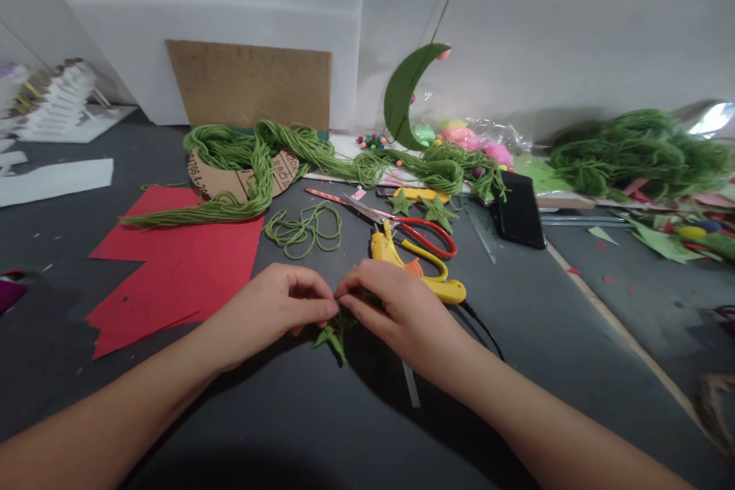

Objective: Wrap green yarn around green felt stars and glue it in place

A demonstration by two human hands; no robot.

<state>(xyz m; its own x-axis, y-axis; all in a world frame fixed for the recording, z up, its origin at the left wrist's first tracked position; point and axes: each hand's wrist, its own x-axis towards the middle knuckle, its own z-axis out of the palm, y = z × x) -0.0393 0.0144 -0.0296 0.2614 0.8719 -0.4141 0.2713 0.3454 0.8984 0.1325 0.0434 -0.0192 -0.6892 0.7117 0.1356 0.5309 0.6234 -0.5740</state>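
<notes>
My left hand [281, 302] and my right hand [396, 298] meet at their fingertips over the dark table, both closed in a pinch. Below the fingertips show the points of a small green yarn-wrapped star [331, 341], its upper part hidden by the fingers. My left thumb and forefinger grip it at the top. The right fingertips pinch green yarn close beside them, though the strand itself is hard to make out. Just beyond my right hand lies a yellow hot glue gun [387, 249]. A loose coil of green yarn [304, 230] rests beyond my left hand.
Red paper sheets [172, 268] lie at left, partly under a green yarn skein [258, 176]. Red-handled scissors [428, 233], two green stars [436, 210] and a black phone [520, 210] lie farther back. A green crescent moon [402, 96] hangs near the wall.
</notes>
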